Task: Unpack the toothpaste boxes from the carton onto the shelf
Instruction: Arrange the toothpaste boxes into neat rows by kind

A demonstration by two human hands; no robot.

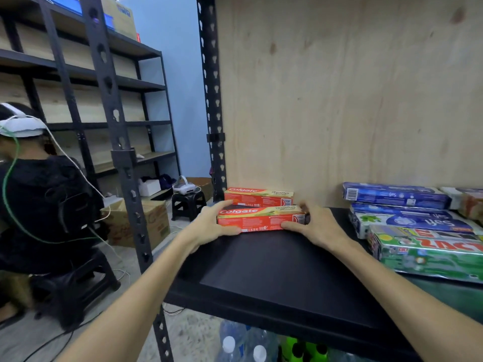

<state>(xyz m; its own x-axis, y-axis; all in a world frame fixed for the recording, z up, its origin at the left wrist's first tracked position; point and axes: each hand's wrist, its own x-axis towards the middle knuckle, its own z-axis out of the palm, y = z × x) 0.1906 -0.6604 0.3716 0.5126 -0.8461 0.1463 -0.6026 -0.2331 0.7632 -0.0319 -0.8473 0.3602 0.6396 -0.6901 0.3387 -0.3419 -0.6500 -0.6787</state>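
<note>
Two red Colgate toothpaste boxes lie on the black shelf (274, 270), one behind the other. The rear box (258, 196) rests against the plywood back wall. The front box (261, 218) is held at both ends. My left hand (213, 227) grips its left end, thumb along the front edge and fingers over the top. My right hand (317, 227) grips its right end the same way. A brown carton (142, 223) stands on the floor left of the rack.
Blue and green packs of other goods (418, 231) are stacked on the shelf's right. A black rack upright (213, 100) rises just left of the boxes. A person (39, 205) sits on a stool at the left. Bottles (245, 346) fill the shelf below.
</note>
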